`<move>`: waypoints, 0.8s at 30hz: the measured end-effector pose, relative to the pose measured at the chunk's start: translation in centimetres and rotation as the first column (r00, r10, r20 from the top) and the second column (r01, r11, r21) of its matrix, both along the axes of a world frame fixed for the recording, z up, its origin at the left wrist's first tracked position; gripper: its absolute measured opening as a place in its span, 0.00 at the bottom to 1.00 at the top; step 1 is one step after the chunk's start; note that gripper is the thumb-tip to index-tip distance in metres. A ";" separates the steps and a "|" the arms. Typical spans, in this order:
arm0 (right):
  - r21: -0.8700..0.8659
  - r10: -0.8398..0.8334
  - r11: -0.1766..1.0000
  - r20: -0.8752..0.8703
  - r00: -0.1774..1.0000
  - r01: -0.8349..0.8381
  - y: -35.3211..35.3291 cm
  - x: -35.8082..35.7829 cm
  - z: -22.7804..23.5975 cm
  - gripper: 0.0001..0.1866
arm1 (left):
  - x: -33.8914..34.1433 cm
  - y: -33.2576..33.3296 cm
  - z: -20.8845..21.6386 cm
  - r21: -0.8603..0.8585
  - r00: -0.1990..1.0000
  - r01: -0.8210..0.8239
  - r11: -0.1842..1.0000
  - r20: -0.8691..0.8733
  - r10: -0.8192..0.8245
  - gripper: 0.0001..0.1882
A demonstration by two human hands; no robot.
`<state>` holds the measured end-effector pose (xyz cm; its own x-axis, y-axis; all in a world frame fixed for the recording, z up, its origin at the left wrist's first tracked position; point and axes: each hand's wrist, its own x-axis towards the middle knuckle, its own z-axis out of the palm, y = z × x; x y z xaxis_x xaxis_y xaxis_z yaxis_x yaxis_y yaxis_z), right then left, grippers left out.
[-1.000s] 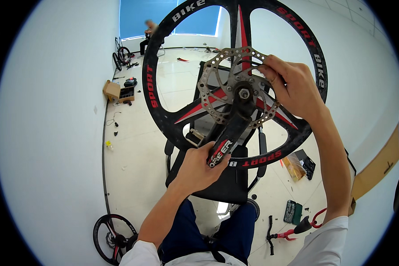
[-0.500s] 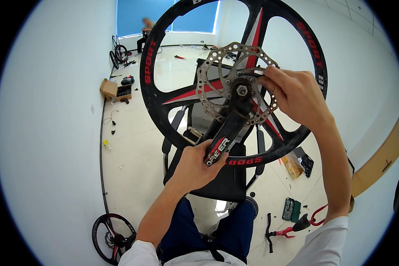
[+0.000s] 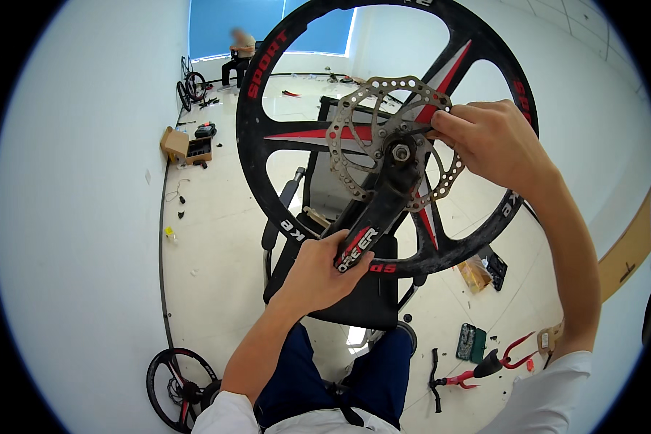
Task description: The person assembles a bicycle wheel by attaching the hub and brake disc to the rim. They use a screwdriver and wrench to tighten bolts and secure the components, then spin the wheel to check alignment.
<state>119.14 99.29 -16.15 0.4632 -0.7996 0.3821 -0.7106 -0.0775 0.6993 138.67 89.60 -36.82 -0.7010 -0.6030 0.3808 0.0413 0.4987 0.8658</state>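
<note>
Being gripped by left hand (image 3: pixel 318 276): black tubular metal fork (image 3: pixel 383 205). Right hand (image 3: pixel 484 137) pinched narrow at perforated silver metal rotor (image 3: pixel 338 141), grasp indiscernible; could be nicked if black three-spoke wheel (image 3: pixel 252 153) is spun.

- Axle nut (image 3: pixel 401 152): grey hex, sits at fork leg's upper end, approx mid-wheel.
- Fork (image 3: pixel 380 206): blk leg w/ red & wht print, slants down-left from nut, in front of wheel.
- Wheel (image 3: pixel 296 135): blk, scuffed, red & wht lettering; 3 broad spokes w/ red/silver inlays, pointing L, up-R & down-R of nut. Held up near-upright.
- Brake disc (image 3: pixel 338 145): silvery, perf'd ring, encircles nut, btwn fork leg & spokes.
</note>
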 end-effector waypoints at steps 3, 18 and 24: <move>0.039 0.017 0.999 -0.010 1.000 -0.017 -0.2 0.0 1.1 0.05 | -0.1 0.0 0.4 -0.040 1.000 -0.007 0.999 0.008 0.007 0.12; 0.070 -0.022 0.998 0.210 0.977 0.007 1.5 0.0 1.1 0.03 | 0.4 0.1 0.2 -0.035 1.000 0.011 0.999 -0.012 -0.011 0.12; 0.076 -0.020 0.997 0.185 0.983 0.006 1.5 0.1 0.8 0.04 | 0.5 -0.2 -0.1 -0.038 1.000 0.011 0.999 -0.012 -0.011 0.12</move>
